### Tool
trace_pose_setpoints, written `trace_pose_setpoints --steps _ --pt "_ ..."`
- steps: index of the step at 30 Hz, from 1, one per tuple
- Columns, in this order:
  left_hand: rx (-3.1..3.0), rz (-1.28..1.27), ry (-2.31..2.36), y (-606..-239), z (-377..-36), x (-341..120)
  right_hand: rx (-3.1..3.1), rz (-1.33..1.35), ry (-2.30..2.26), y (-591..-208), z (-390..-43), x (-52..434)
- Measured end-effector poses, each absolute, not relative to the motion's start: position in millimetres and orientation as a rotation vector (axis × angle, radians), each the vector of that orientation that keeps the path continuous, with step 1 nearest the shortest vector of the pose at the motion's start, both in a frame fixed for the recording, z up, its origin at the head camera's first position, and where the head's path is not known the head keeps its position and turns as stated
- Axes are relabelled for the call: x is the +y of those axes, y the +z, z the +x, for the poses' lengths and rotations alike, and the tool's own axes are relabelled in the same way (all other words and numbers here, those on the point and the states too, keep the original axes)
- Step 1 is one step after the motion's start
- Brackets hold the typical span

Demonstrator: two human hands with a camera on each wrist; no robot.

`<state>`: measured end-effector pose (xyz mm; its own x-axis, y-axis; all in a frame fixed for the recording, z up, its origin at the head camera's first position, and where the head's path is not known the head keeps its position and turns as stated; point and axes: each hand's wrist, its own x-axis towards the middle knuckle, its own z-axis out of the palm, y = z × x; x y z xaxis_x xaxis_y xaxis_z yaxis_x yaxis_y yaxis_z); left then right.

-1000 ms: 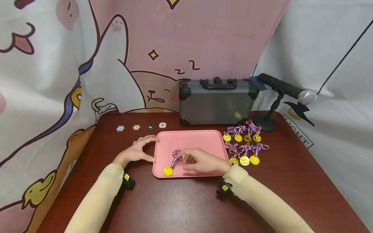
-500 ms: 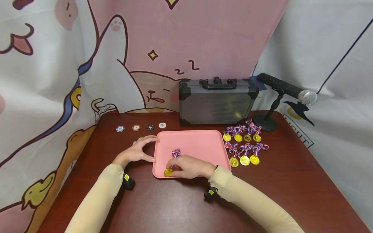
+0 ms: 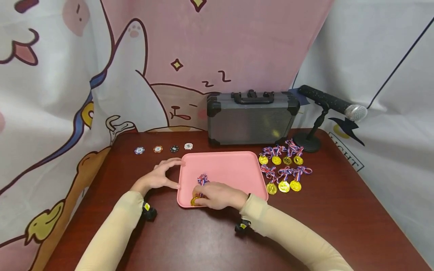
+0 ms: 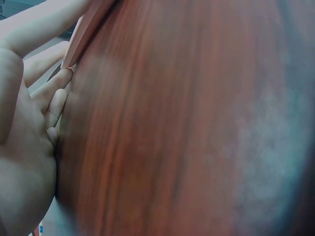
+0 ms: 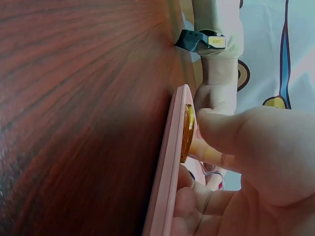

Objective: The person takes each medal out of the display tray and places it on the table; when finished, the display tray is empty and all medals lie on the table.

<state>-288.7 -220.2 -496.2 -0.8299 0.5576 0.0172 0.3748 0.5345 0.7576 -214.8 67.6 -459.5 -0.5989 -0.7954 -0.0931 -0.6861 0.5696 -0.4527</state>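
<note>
The wooden table (image 3: pixel 322 210) bears a pink tray (image 3: pixel 234 165), chips (image 3: pixel 157 149), medals (image 3: pixel 285 165), a case (image 3: pixel 252 118) and a microphone stand (image 3: pixel 306 141).

The tray (image 3: pixel 234 165) lies in the middle of the tabletop (image 3: pixel 203 241). One medal (image 3: pixel 200 188) lies in the tray near its front left corner. Seven medals (image 3: pixel 285 167) lie right of the tray, four poker chips (image 3: pixel 164 148) behind its left, the case (image 3: pixel 252 118) behind it, the microphone (image 3: pixel 333 105) right of the case.

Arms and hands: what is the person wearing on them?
Both arms wear long cream-beige sleeves. The left sleeve and right sleeve end at the wrists, where small black devices with yellow labels are strapped. Both hands are bare, without gloves.
</note>
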Motion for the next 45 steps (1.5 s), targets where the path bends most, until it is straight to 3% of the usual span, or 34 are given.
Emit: trace_pose_setpoints --steps 13,21,31,45 --pt "2.567 0.795 1.158 -496.4 -288.3 -221.3 2.485 -1.173 -0.503 -455.1 -213.7 70.0" --pt "2.563 0.796 1.153 -499.1 -288.4 -220.3 2.457 -1.178 -0.852 -460.1 -219.5 90.2" --pt "2.548 0.804 1.171 -498.2 -289.0 -220.0 2.486 -1.049 -1.183 -440.1 -239.0 166.3" --pt "2.541 0.798 1.195 -498.5 -290.7 -220.4 2.914 -0.671 -1.164 -400.8 -249.4 306.1"
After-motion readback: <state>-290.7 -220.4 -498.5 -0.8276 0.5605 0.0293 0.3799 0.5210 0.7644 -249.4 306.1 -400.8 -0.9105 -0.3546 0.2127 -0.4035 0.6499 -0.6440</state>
